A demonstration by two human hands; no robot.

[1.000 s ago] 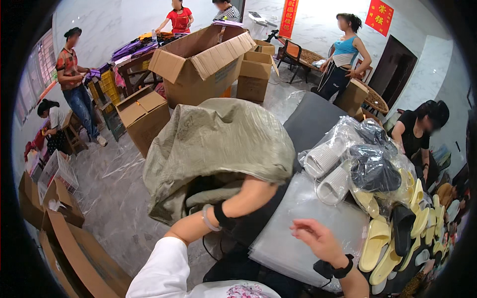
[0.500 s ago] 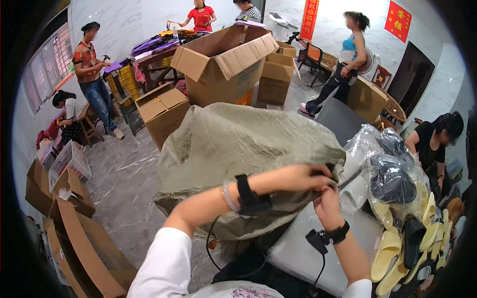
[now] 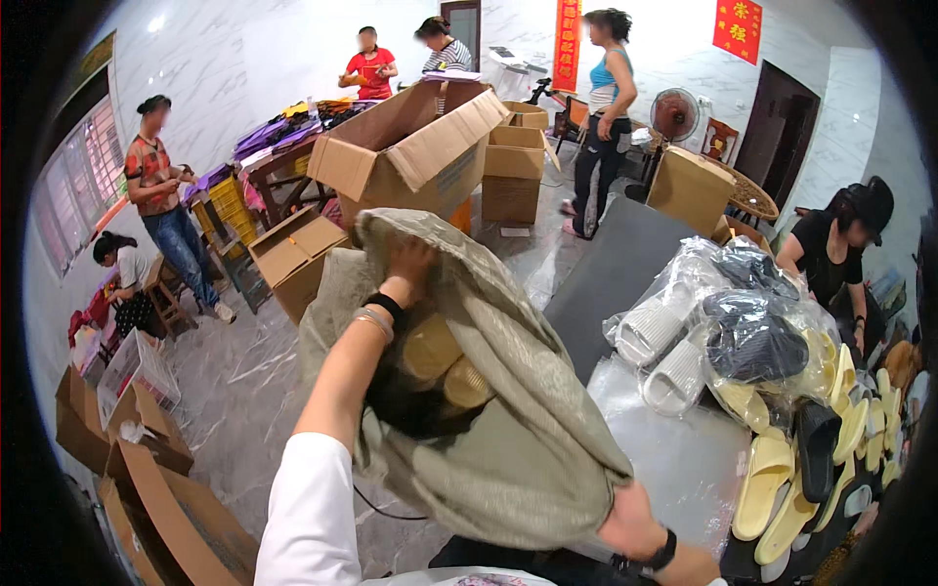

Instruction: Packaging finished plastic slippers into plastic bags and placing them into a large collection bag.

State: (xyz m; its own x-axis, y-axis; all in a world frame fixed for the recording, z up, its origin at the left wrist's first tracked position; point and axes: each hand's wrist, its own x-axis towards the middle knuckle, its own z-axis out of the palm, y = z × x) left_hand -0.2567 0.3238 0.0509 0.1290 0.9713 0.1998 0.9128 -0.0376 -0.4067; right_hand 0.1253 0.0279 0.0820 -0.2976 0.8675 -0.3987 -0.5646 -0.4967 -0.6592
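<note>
A big olive-grey woven sack [image 3: 528,420] hangs spread between my hands, its mouth facing me. My left hand [image 3: 410,262] reaches to the far rim and grips the cloth there; the folds shade its fingers. At the near right, my right hand [image 3: 630,523] holds the opposite edge, with its fingertips behind the fabric. Down in the mouth lie tan ribbed pieces [image 3: 431,349], and a dark area is beside them. What else the sack contains is hidden.
At right, a grey table [image 3: 611,283] carries clear-bagged slippers [image 3: 757,342] and loose yellow slippers [image 3: 762,483]. Cardboard boxes stand ahead, around a large open carton [image 3: 415,146], and at lower left. A person in black [image 3: 831,259] sits at right; several others are farther back.
My hands, close together at the sack's right end before, are now far apart. The left went up and left, the right down, and the sack's mouth has opened. The view has shifted right.
</note>
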